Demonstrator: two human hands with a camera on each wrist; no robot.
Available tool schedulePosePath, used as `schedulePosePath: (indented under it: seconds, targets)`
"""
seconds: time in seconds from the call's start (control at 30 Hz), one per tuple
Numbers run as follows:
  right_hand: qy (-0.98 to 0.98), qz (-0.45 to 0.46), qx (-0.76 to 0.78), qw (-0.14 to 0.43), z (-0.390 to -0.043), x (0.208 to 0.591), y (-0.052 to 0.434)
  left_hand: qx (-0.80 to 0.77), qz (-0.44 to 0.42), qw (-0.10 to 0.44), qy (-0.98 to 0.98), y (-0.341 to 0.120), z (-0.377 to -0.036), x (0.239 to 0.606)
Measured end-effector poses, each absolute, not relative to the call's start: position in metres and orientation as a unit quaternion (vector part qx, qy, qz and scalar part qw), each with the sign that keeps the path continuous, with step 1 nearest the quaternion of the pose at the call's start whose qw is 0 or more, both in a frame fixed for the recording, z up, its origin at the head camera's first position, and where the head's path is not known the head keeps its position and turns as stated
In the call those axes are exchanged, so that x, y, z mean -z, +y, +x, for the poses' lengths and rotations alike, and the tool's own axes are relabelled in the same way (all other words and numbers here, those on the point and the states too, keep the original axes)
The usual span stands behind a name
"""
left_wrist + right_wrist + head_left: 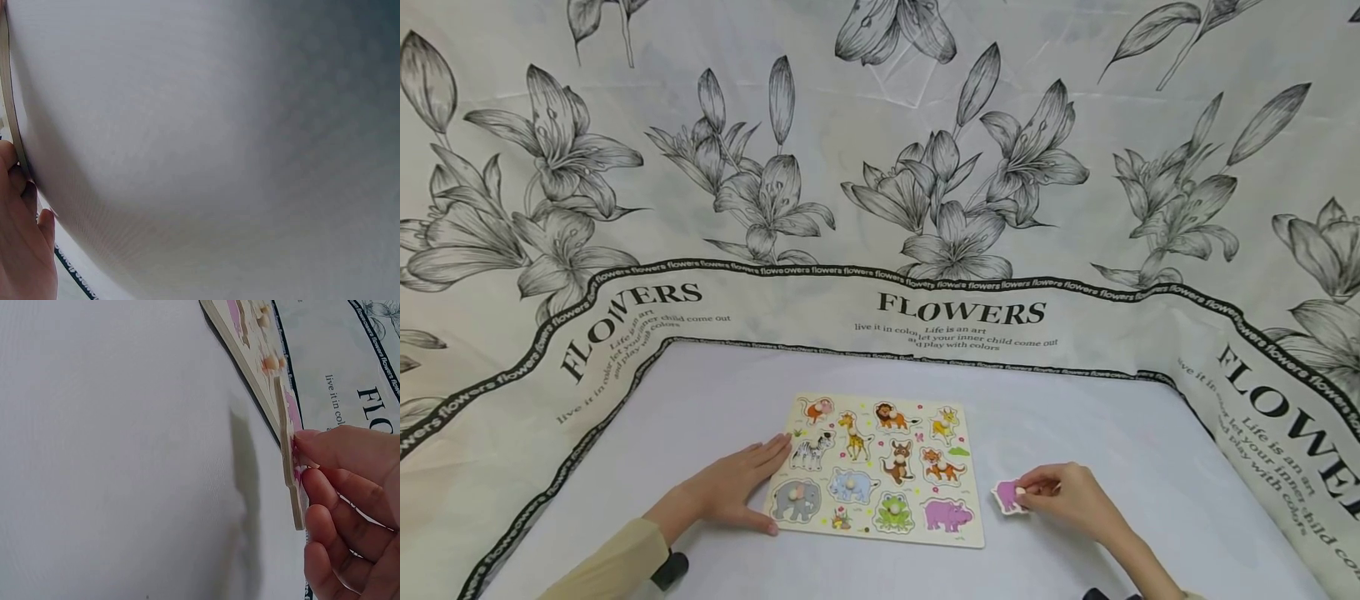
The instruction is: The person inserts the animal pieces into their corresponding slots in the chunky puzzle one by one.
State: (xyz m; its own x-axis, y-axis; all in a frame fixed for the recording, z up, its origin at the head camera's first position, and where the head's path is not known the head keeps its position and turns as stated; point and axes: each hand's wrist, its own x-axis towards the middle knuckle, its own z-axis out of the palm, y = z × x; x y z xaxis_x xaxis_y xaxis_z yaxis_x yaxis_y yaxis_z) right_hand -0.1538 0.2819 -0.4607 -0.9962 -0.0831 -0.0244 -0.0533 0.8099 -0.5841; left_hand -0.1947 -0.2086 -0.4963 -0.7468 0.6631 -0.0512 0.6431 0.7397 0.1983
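Observation:
A wooden animal puzzle board [880,467] lies flat on the white table. My left hand [741,483] rests along its left edge, fingers extended and thumb spread at the lower left corner. In the left wrist view, the left hand [25,244] shows only partly, by the board's edge [12,94]. To the right of the board, my right hand [1071,496] pinches a purple hippo puzzle piece [1004,497] between thumb and fingertips. The right wrist view shows this piece [286,437] edge-on above the table, with a shadow below. A purple hippo picture [947,516] fills the board's lower right recess.
Knobbed animal pieces sit in the board, including a grey elephant [797,502], a green frog [893,512] and a lion [893,415]. The white tabletop [1075,417] extends around it. Behind hangs a flower-printed cloth [880,192] with a black lettered border.

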Motion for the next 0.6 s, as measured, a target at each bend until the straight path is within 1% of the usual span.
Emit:
schedulePosePath:
  seconds: [0.13,0.4,0.6]
  targets:
    - [0.95,-0.04,0.308,0.022,-0.156,0.463,0.273,-0.082,0.355,0.054,0.93,-0.208,-0.195,0.496]
    - [0.942,-0.09,0.323,0.014,-0.16,0.466,0.257,-0.077,0.362,0.044,0.928,-0.209,-0.196,0.497]
    - [0.935,-0.106,0.339,0.019,-0.161,0.467,0.245,-0.074,0.361,0.043,0.928,-0.21,-0.196,0.497]
